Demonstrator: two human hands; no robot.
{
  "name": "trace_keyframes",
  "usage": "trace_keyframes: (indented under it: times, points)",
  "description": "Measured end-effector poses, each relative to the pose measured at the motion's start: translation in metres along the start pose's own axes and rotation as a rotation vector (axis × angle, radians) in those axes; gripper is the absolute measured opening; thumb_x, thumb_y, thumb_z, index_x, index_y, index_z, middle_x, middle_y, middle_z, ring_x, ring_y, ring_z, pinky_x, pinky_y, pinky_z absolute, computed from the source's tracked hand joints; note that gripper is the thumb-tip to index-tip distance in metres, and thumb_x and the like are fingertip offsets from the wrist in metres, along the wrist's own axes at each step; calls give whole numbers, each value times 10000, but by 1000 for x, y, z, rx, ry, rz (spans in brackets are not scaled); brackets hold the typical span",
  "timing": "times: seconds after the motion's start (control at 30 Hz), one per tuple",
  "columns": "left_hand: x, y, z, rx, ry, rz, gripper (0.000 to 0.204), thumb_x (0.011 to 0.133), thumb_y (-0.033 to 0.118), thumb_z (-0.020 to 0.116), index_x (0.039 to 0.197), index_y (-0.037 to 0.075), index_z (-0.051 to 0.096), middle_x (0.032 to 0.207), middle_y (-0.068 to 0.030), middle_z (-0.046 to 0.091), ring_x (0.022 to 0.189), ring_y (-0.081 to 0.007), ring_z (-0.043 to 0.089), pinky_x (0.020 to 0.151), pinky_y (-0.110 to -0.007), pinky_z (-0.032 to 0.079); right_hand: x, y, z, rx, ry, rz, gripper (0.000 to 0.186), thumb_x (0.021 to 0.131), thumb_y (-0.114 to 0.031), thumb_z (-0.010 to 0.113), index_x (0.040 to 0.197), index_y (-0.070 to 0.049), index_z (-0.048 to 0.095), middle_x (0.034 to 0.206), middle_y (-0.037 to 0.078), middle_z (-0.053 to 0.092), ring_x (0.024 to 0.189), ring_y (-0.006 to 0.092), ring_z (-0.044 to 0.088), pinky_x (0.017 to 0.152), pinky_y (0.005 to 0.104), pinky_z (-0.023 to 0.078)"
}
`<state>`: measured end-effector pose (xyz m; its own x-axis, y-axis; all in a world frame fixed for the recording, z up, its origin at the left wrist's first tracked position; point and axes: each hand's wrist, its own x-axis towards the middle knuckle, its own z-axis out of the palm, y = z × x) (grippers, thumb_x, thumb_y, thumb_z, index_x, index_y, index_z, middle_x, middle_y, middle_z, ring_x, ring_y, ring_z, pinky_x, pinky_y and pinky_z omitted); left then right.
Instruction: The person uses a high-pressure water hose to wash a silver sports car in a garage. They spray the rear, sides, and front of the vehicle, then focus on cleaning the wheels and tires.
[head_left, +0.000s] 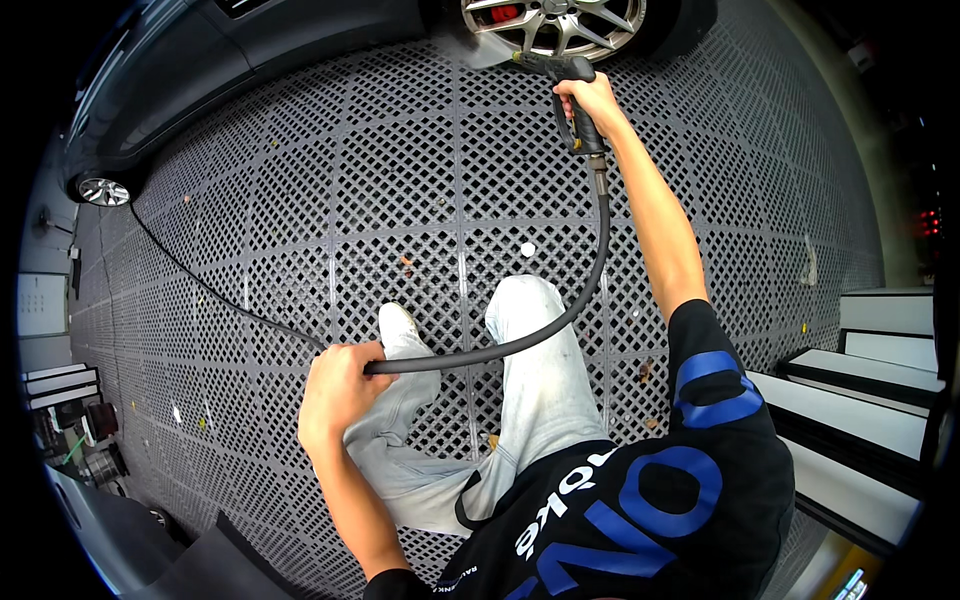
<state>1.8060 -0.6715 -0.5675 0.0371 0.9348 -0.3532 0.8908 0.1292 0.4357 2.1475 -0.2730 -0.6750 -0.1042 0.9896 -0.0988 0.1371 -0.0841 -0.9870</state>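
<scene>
My right hand (592, 100) is stretched forward, shut on the black grip of a pressure-washer spray gun (572, 82) aimed at a silver alloy car wheel (555, 22) with a red brake caliper. White spray shows at the nozzle near the tyre. A thick black hose (590, 290) drops from the gun, curves down and left across my light trousers, and passes through my left hand (338, 385), which is closed around it near my left knee. Beyond that hand the hose runs thinner, far left toward the car's other wheel (104, 190).
A dark car (230, 60) fills the top left. Grey lattice floor grating (400, 190) covers the bay, with small scraps of litter on it. White steps with black edges (880, 400) rise at the right. Equipment stands at the lower left edge.
</scene>
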Motion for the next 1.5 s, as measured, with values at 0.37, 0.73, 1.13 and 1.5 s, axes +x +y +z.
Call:
trace_keyframes:
  times: [0.37, 0.73, 1.13, 1.5]
  points:
    - [-19, -18, 22, -118, 197, 33, 134, 695, 23, 738, 797, -28, 667, 666, -120, 591, 572, -187, 550, 558, -324, 437, -21, -42, -27, 80, 18, -69, 91, 734, -12, 694, 729, 14, 607, 642, 56, 611, 518, 128, 576, 472, 287, 487]
    - [-97, 10, 1, 43, 490, 20, 130, 665, 18, 704, 752, -10, 612, 641, -123, 529, 618, -292, 524, 584, -402, 427, -22, -47, 4, 232, 35, -63, 83, 721, -3, 678, 701, 16, 599, 622, 53, 600, 489, 129, 565, 443, 286, 482]
    - [-96, -13, 152, 66, 623, 14, 312, 746, 132, 818, 637, 43, 540, 624, -131, 535, 613, -335, 529, 587, -465, 414, -36, -30, 28, -169, 31, -146, 465, 731, -127, 714, 1184, -27, 675, 731, 66, 671, 568, 134, 606, 550, 319, 510]
    - [-76, -48, 145, -461, -229, 3, 278, 770, -10, 697, 1028, 32, 603, 966, -187, 644, 912, -384, 639, 808, -437, 524, -44, -80, 62, -478, 14, -100, 465, 723, -99, 648, 1185, -44, 657, 913, 173, 734, 911, 293, 726, 818, 406, 547]
